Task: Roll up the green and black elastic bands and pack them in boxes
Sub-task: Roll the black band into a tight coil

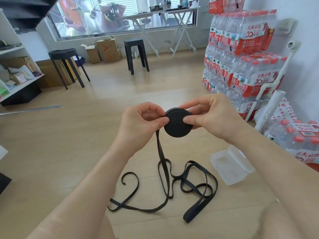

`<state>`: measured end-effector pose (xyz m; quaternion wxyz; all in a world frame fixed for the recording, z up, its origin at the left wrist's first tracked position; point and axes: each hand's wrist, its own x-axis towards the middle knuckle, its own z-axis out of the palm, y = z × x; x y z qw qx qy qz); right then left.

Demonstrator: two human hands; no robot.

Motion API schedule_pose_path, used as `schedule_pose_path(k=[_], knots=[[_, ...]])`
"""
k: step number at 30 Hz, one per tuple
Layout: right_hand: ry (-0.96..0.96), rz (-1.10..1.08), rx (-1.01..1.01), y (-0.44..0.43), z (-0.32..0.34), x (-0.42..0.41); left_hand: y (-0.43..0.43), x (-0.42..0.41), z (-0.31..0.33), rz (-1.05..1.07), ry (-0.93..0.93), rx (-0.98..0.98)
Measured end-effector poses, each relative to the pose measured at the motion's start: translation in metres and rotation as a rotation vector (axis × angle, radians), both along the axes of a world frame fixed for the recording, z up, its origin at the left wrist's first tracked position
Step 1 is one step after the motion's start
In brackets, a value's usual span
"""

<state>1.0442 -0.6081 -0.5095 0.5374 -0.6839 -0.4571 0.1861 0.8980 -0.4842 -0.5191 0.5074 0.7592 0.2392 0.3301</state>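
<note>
Pinching the half-wound black roll [177, 125] above the floor [86, 152], the curled fingers [191, 120] of left hand [138, 119] and right hand [214, 116] may let it spring loose if its tangled tail [189, 183] snags.

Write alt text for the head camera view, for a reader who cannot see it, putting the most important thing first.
The left hand and right hand pinch a partly wound roll of black elastic band between them above a wooden floor. Its loose tail hangs down and lies in loops on the floor, beside an open clear plastic box.
</note>
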Motion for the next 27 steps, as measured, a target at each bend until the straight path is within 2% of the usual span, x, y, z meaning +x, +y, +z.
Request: schedule_pose_path(k=[2,7,17,20,22,27], knots=[[0.034,-0.014,0.029,0.001,-0.001,0.0,-0.003,0.002,-0.001,0.033,-0.05,0.009],[0.122,-0.053,0.091,0.003,-0.002,0.001,-0.003,0.005,-0.003,0.017,-0.119,-0.144],[0.372,-0.137,0.206,0.01,-0.006,-0.005,-0.008,0.008,-0.003,0.048,-0.111,-0.158],[0.426,-0.117,0.182,0.011,-0.01,-0.006,-0.008,0.007,-0.003,0.079,-0.117,-0.145],[0.376,-0.089,0.11,0.011,-0.011,-0.006,-0.006,0.005,-0.002,0.099,-0.096,-0.086],[-0.054,-0.092,-0.103,0.005,-0.01,0.001,-0.002,-0.002,0.001,0.072,0.04,0.137]])
